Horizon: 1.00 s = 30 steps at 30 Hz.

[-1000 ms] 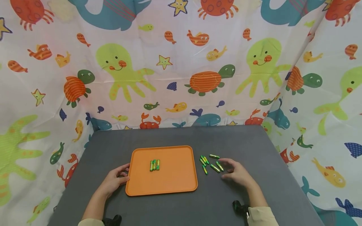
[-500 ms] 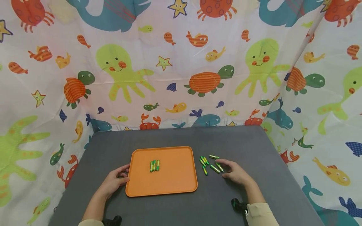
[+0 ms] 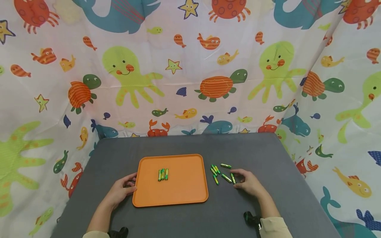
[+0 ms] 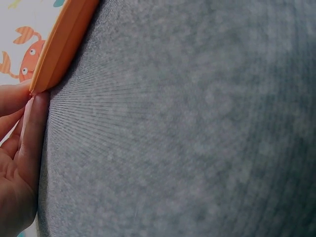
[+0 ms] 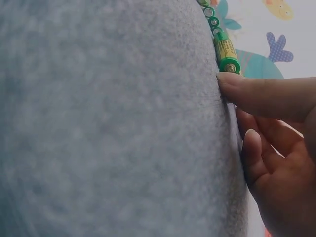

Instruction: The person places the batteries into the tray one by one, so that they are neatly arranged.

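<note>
Green-and-gold batteries lie in two groups in the head view. Three batteries [image 3: 162,174] stand side by side on the orange tray [image 3: 184,191]. Several loose batteries [image 3: 215,169] lie on the table just right of it. My right hand [image 3: 250,182] has its forefinger and thumb at opposite ends of the nearest battery [image 3: 233,178], pinching it lengthwise. In the right wrist view, the thumb [image 5: 266,96] is right by the flat end of a battery [image 5: 228,54]. My left hand [image 3: 120,190] touches the tray's left edge with forefinger and thumb spread along it.
A dark grey table [image 3: 184,221] carries everything. Behind and at both sides hangs a white curtain [image 3: 184,119] printed with sea animals. Black straps with camera mounts [image 3: 251,218] sit at my wrists.
My right forefinger and thumb have come onto the nearest battery, which has turned steeper and shifted slightly right and toward me. The left hand and tray stay put.
</note>
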Available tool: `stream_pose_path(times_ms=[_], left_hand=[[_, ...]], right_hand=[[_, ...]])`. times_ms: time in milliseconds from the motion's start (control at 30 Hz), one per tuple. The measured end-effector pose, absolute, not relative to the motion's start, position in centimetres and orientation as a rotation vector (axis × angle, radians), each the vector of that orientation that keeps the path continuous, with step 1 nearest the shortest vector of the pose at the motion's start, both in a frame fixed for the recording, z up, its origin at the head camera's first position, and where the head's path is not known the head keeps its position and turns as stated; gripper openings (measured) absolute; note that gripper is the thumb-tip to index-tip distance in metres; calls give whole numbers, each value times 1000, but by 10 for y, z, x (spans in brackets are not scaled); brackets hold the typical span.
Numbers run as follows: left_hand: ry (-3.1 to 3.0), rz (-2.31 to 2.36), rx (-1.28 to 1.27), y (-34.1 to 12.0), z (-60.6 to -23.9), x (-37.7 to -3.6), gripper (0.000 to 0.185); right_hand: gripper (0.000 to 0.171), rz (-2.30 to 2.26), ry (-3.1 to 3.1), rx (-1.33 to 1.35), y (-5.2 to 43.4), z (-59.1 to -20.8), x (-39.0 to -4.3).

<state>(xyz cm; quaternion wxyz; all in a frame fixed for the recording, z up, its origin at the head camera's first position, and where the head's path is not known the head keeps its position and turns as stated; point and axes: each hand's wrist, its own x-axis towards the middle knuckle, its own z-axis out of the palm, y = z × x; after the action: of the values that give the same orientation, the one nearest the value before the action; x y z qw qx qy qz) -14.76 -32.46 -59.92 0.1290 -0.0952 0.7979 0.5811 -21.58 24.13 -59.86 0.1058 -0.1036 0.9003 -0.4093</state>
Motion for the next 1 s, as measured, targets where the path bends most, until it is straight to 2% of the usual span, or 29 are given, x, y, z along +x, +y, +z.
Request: stream_pose_path(times_ms=[467,1000], left_hand=[[2318,1697,-284,-326,-602,-149,64],[2339,1688,-272,-329,-604,-151,65]], right_hand=[[63,-1463,2629,-191,238,-595,-211],[64,-1709,2451,-286,219,-567,-211]])
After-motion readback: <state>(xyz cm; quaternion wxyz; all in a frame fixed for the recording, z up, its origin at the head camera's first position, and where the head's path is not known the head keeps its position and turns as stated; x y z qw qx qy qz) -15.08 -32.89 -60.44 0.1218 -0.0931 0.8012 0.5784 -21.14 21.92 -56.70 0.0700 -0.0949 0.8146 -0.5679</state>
